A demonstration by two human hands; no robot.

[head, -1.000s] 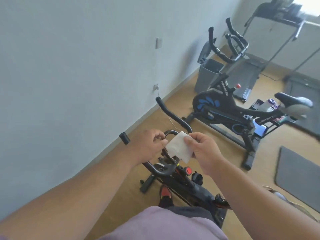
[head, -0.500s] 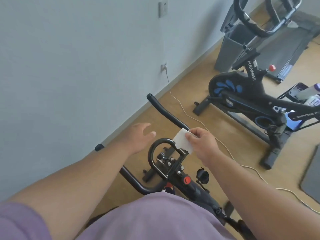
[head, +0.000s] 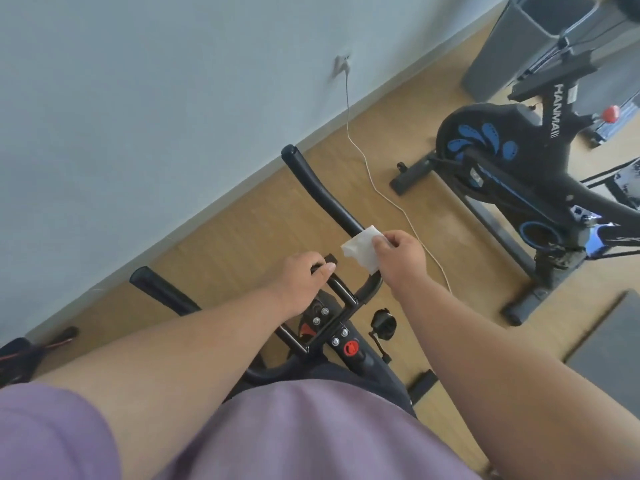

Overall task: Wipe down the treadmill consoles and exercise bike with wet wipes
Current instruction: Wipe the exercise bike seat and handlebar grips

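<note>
Now gripping the bike's centre handlebar loop [head: 337,289] with left hand [head: 304,282], right hand [head: 401,258] alone pinching wet wipe [head: 360,249], readying the wiping.

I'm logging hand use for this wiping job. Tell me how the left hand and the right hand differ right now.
The left hand grips the black handlebar loop of the near exercise bike; the right hand pinches a white wet wipe. The left hand holds no wipe, while the right hand holds its wipe beside the long handlebar horn. Both reach forward over the same bike, bare-armed.
</note>
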